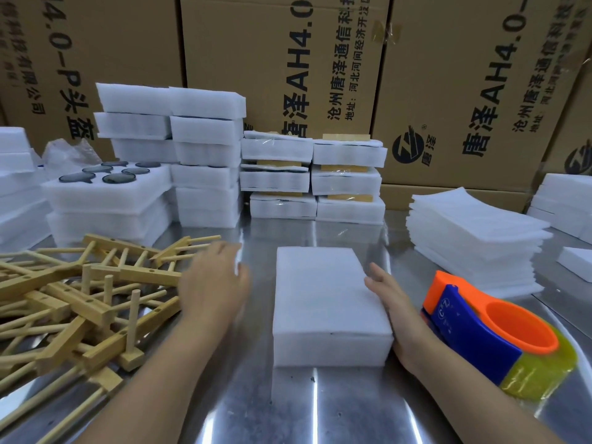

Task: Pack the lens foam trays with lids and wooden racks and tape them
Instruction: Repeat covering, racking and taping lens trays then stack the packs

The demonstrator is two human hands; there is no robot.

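OP: Steel table [294, 408] right under my forearms, shiny as anything. Starting from the left there's a messy pile of wooden racks [80, 299], pegs sticking out every which way. Behind it an open foam tray [105, 193] sits on a white stack, with dark lenses [118, 178] in its pockets.

benchguy: And your hands? Holding anything?

OP: Nope, neither one. See my left hand [213, 283], it hovers palm down at the right edge of the rack pile, fingers loose and a bit spread, gripping nothing. It's blurry, so I can't tell if the fingertips touch a peg. Dead centre is the lidded tray [326, 306], a white foam block lying flat on the table with a thin seam near its top. Then my right hand [394, 306], fingers straight, laid flat against the block's right side.

benchguy: Tape?

OP: Orange and blue tape dispenser [490, 328] lies just beside my right wrist, with a yellowish roll on it. Further right is a stack of thin foam lids [474, 238]. At the back, taped packs [347, 182] stand in two columns against big cardboard boxes [288, 59].
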